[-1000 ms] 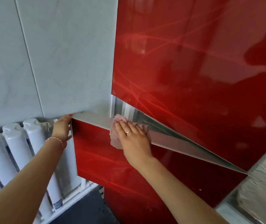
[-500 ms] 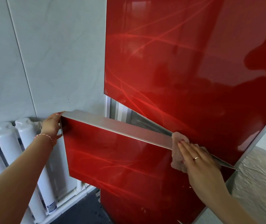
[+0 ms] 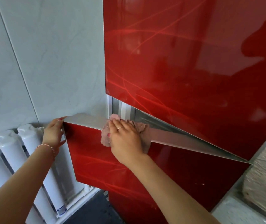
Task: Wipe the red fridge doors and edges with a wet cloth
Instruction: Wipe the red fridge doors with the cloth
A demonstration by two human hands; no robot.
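Observation:
The glossy red upper fridge door (image 3: 185,62) is closed. Below it the red lower door (image 3: 96,159) stands swung open, its silver top edge (image 3: 185,141) facing up. My right hand (image 3: 125,136) presses a pink cloth (image 3: 142,126) flat onto that top edge near its left end, fingers straight, the cloth draped over the front. My left hand (image 3: 53,131) grips the door's outer left corner, fingers curled round the edge.
A grey tiled wall (image 3: 48,62) is on the left with white radiator columns (image 3: 7,151) below it, close behind the open door. A textured beige surface with a pale ledge (image 3: 263,175) lies at the right. Dark floor (image 3: 90,210) shows beneath.
My right hand slid the cloth along the silver top edge to its right end, then back to the left end. My left hand kept its hold on the door corner.

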